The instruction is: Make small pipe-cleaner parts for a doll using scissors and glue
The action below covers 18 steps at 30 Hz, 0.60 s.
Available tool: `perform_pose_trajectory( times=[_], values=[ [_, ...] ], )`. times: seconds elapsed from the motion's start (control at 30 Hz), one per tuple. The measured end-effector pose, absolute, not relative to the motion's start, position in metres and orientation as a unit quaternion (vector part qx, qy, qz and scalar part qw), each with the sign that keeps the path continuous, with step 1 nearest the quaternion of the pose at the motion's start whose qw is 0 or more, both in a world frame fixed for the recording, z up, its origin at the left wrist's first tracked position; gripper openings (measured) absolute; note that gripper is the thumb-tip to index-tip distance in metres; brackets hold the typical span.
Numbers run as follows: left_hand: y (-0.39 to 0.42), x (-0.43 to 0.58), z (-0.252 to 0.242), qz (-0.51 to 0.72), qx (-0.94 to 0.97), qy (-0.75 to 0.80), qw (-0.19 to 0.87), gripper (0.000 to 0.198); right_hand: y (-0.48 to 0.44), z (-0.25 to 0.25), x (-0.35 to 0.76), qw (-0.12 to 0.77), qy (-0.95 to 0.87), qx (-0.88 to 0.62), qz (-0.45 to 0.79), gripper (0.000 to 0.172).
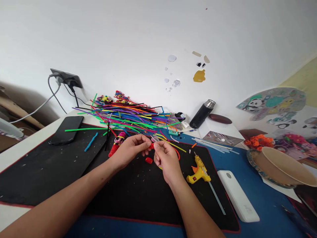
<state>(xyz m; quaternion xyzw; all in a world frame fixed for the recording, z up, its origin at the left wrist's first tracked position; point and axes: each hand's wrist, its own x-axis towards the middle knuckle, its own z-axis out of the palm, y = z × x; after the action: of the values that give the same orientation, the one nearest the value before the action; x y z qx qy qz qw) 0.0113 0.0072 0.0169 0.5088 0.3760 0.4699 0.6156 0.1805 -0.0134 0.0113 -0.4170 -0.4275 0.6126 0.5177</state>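
Above a black mat [138,191], my left hand [131,148] and my right hand [166,158] meet, both pinched on a small red pipe cleaner piece [152,145] held between their fingertips. A red loop curves out past my right hand to the right. Just below the hands a short red coil [149,160] lies on the mat. A finished figure wound from red and multicoloured pipe cleaners [116,143] lies left of my left hand.
A heap of coloured pipe cleaners [128,117] lies at the back. A yellow glue gun [198,170], a white power bank [237,195], a black phone [66,129], a dark flask [202,114] and a paper bowl [282,165] surround the mat.
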Motion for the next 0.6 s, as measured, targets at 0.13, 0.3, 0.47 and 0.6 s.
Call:
perform_pose_trajectory(
  times=[0.13,0.3,0.47,0.6],
  values=[
    [0.0083,0.011,0.0155,0.471,0.495,0.364,0.633,0.033,-0.014,0.0124,0.18,0.527,-0.434,-0.422,0.597,0.039],
    [0.0072,0.0121,0.017,0.476,0.501,0.363,0.625,0.035,-0.0136,0.013,0.1801,0.528,-0.434,-0.426,0.593,0.039],
    [0.0051,0.0114,0.0156,0.46,0.556,0.389,0.573,0.03,-0.0128,0.0096,0.1803,0.525,-0.449,-0.426,0.584,0.036],
    [0.0028,0.0114,0.0148,0.457,0.579,0.409,0.538,0.029,-0.0134,0.01,0.1806,0.514,-0.455,-0.427,0.589,0.035]
  ],
)
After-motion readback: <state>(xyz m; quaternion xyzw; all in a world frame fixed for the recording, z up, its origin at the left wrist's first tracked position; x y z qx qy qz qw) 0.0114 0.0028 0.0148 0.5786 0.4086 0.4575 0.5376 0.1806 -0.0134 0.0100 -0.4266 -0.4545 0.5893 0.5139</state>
